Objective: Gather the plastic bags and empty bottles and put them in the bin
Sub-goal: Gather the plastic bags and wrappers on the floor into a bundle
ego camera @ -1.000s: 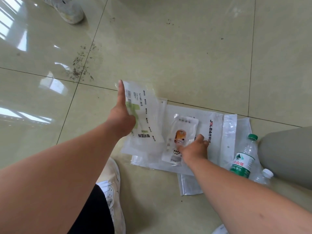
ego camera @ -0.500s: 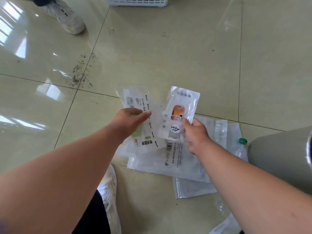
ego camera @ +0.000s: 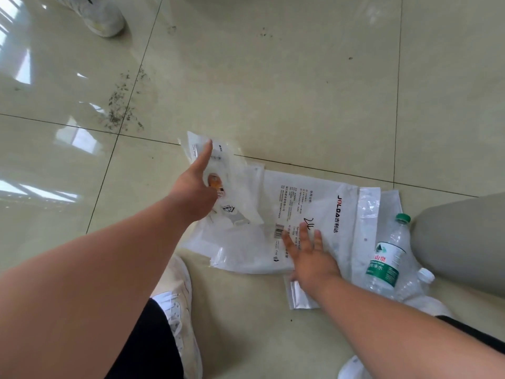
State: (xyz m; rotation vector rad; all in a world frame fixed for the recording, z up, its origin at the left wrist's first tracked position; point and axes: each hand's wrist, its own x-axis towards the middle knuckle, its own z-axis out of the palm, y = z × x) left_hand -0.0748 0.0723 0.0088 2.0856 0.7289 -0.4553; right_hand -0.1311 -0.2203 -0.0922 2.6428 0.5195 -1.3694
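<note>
Shoes come first: my left shoe (ego camera: 176,305) sits nearest, planted just short of the litter so I can crouch over it, and a bit of the other shows at the bottom right.

Just past it my right hand (ego camera: 311,258) lies flat on the big white bag (ego camera: 308,214), fingers (ego camera: 289,243) spread wide and gripping nothing. I judge the flat palm is there to pin the slippery sheet, or to slide it into a pile, since thin plastic on polished tile skids away from a pinch. A small silvery bag (ego camera: 300,294) pokes out under my wrist.

To the right, two bottles lie on their sides on the plastic beside a grey rounded thing (ego camera: 461,242) that may be the bin; I cannot tell. The green-labelled bottle (ego camera: 388,258) points its cap far; the white-capped bottle (ego camera: 415,285) lies nearer, touching it.

Further left, my left hand (ego camera: 196,195) holds a small stack of bags (ego camera: 232,187), thumb stretched up along the front and the other fingers hidden behind, so I read it as a clamp on the stack. Holding them together frees the right hand for collecting.

Beyond, the floor (ego camera: 273,77) is bare tile with a smear of dark grit at far left, and someone else's shoe (ego camera: 101,12) at the top edge. Nothing is binned yet, I judge.
</note>
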